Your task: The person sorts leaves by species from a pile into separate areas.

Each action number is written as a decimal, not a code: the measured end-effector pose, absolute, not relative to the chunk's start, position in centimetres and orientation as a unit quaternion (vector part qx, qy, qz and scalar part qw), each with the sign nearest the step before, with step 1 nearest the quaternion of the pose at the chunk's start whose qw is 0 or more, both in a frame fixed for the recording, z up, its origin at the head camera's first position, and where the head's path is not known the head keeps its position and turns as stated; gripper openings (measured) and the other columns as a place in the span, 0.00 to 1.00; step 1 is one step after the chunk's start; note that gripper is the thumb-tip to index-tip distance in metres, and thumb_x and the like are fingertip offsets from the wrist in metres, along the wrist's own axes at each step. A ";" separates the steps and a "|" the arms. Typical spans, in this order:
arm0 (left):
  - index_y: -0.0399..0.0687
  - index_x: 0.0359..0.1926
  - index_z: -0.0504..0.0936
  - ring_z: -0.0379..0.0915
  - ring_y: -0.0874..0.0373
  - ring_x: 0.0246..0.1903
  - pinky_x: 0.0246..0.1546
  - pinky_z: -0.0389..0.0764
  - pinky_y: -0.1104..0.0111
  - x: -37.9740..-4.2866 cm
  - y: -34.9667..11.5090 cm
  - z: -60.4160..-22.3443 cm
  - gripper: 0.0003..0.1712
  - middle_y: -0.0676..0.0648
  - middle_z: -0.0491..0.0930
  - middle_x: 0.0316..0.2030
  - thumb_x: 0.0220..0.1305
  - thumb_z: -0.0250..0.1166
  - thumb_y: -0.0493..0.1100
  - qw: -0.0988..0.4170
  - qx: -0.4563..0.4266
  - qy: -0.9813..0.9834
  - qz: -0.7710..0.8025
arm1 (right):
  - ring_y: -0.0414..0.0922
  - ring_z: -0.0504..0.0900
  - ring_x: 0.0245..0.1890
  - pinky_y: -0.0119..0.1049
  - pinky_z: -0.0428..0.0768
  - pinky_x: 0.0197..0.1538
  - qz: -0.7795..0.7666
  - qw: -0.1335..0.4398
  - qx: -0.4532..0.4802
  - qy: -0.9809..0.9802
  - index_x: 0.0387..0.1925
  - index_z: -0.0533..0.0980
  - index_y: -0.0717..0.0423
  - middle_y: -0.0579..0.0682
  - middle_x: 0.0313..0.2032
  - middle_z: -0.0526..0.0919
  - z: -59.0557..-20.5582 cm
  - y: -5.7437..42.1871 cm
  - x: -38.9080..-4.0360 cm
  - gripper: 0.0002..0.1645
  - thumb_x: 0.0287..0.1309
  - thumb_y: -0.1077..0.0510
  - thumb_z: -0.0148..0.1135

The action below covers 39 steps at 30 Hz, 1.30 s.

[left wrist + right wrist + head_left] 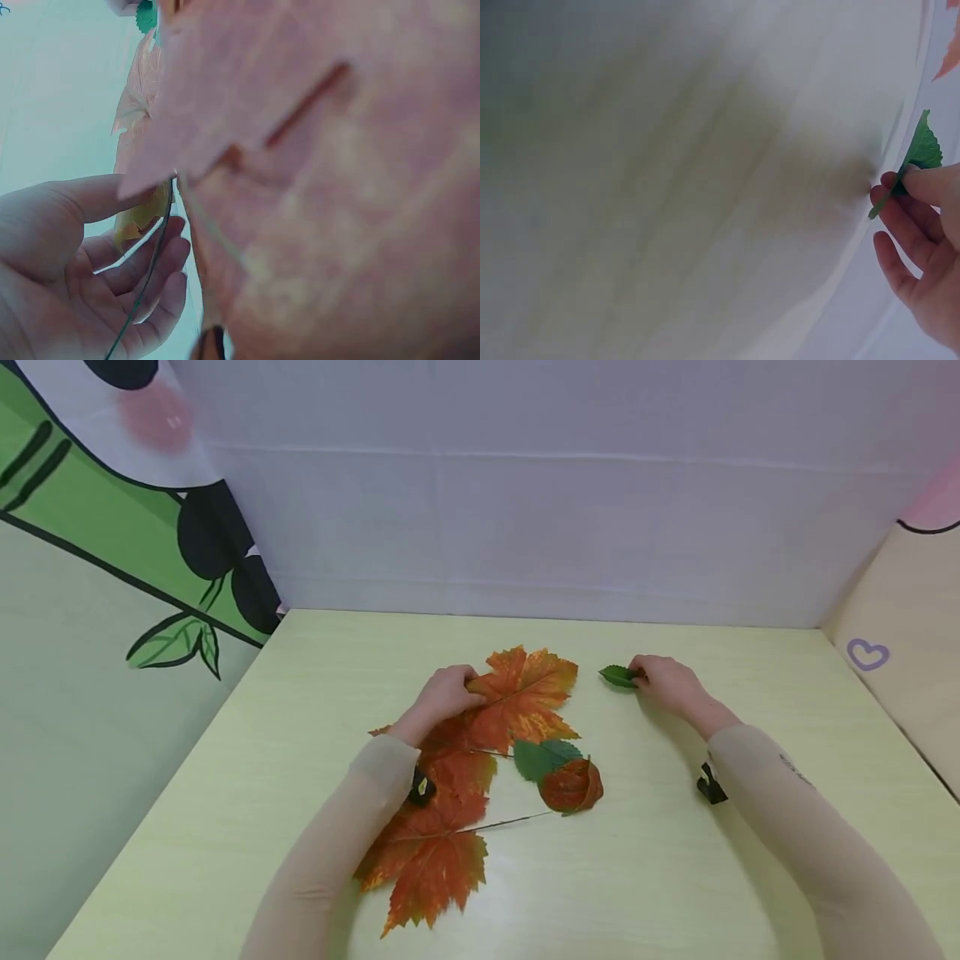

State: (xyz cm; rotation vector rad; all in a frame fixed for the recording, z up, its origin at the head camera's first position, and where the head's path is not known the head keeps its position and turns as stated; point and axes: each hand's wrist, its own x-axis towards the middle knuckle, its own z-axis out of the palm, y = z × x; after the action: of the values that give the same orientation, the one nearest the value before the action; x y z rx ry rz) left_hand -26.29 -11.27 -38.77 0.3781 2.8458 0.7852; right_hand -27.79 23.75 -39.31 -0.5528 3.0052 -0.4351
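Observation:
My left hand (446, 692) pinches the edge of an orange-red maple leaf (521, 697) near the middle of the table. In the left wrist view its thumb and forefinger meet on a leaf's yellowish edge (142, 217), while a blurred leaf (322, 187) fills the right side. More maple leaves (435, 860) overlap below, partly hidden by the left forearm. To the right, my right hand (670, 683) holds a small green leaf (617, 676) between thumb and fingers. That serrated green leaf (924, 148) shows clearly in the right wrist view.
A dark green leaf (546, 758) and a curled reddish-brown leaf (572, 787) lie together between the arms. Long thin stems stretch out from the maple leaves. Behind the pale wooden table (750, 693) stands a cloth-covered wall (555, 527).

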 end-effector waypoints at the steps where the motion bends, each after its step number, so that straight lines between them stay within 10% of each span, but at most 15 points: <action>1: 0.41 0.43 0.78 0.70 0.53 0.32 0.36 0.71 0.64 -26.3 -11.3 -38.7 0.16 0.44 0.79 0.36 0.55 0.64 0.45 0.082 0.124 0.953 0.263 | 0.55 0.77 0.41 0.50 0.73 0.44 -0.140 0.027 -0.175 0.974 0.44 0.73 0.65 0.61 0.41 0.80 -39.3 24.1 -28.0 0.12 0.60 0.64 0.52; 39: 0.39 0.46 0.76 0.70 0.52 0.33 0.36 0.72 0.64 -25.5 -12.1 -37.6 0.18 0.41 0.78 0.42 0.58 0.62 0.44 0.110 0.094 0.944 0.297 | 0.66 0.69 0.47 0.49 0.70 0.36 -0.211 0.050 0.100 0.971 0.51 0.66 0.70 0.71 0.49 0.69 -38.9 36.5 -29.8 0.26 0.65 0.50 0.43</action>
State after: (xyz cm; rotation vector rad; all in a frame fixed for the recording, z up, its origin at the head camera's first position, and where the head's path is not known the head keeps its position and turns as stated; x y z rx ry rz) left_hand -25.51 -12.14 -37.62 0.2774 2.7731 0.8727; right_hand -29.76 36.52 -38.86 0.3032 2.9564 -0.6430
